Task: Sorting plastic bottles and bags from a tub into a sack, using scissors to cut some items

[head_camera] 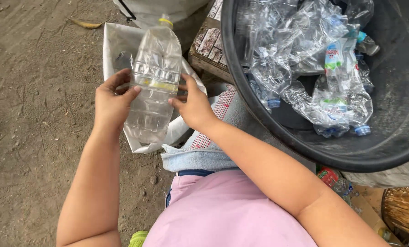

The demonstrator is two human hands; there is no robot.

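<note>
A clear plastic bottle [153, 84], empty and with a pale cap at its far end, is held up between both hands, its base pointing toward the person. A yellowish strip of label residue runs across its middle. The left hand [111, 101] has its grip wrapped round the bottle's left side, thumb lying across the front at the strip. The right hand [193, 106] pinches the right side, thumb and fingertips pressed on the same band. Just beyond and under both grips sits an open white sack [117, 39] on the dirt ground [35, 114]. To the right of the right grip stands a large black tub [387, 151] filled with crushed clear bottles [323, 68], some with blue caps. Nearer the person, below the grips, a folded cloth [204, 153] rests on the lap.
</note>
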